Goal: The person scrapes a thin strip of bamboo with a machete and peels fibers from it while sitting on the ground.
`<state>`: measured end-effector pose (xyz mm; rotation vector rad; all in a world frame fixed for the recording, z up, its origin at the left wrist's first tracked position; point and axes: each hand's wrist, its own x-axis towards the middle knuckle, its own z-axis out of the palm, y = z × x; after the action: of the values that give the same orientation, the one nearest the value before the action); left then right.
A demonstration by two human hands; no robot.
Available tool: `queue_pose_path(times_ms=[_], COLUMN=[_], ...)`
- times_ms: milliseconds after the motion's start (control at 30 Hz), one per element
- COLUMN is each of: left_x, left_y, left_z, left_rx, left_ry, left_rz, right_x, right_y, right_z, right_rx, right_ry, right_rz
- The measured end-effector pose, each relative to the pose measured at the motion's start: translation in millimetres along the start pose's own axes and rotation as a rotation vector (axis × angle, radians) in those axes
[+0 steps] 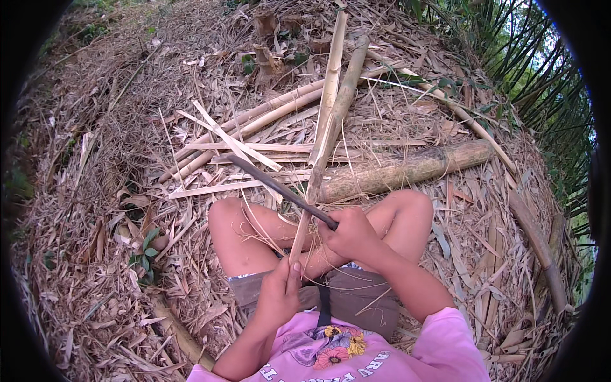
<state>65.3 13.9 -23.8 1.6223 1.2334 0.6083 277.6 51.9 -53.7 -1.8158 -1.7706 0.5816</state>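
My left hand (279, 294) is closed round the near end of a pale bamboo strip (300, 237), with the thumb along it. The strip slants up and away from my lap. My right hand (351, 238) grips the handle of a long dark knife (280, 189), whose blade points to the far left and crosses over the strip. Whether the edge bites into the strip, I cannot tell. Just beyond the crossing, a bamboo pole (347, 92) reaches away from me, and the strip's far part overlaps it. Thin curly shavings (264, 237) hang over my crossed legs.
A thick bamboo log (414, 167) lies beyond my right knee. Split bamboo pieces (235, 148) are strewn past my left knee, near two long poles (254, 114). A curved pole (538, 245) runs down the right side. Dry leaves cover the ground; stumps (270, 60) stand farther off.
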Motion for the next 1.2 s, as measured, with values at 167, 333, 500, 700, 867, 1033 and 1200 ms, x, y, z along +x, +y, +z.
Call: queue_pose_path(times_ms=[167,333,500,700,867,1033,1200], left_x=[11,11,17,23,10,28,27], left_y=[1,4,-8,-2,8,10,-1], left_z=[-2,4,0,-6,-4,7,-1], left_rx=[0.094,0.101,0.030,-0.092,0.037,0.100,0.039], left_ry=[0.082,0.033,-0.018,-0.047,0.005,0.096,0.001], left_rz=[0.077,0.099,-0.047,-0.155,0.006,0.124,0.034], right_x=[-19,23,32,13,18,58,46], right_y=[-22,11,7,-7,9,4,7], right_z=[9,-23,-20,0,10,-30,-16], right_rx=[-0.351,-0.276,-0.155,-0.126,-0.398,-0.327,-0.132], right_ry=[0.199,0.188,-0.026,0.117,0.323,0.178,-0.019], right_rz=[-0.314,-0.101,0.123,-0.053,-0.472,0.004,0.131])
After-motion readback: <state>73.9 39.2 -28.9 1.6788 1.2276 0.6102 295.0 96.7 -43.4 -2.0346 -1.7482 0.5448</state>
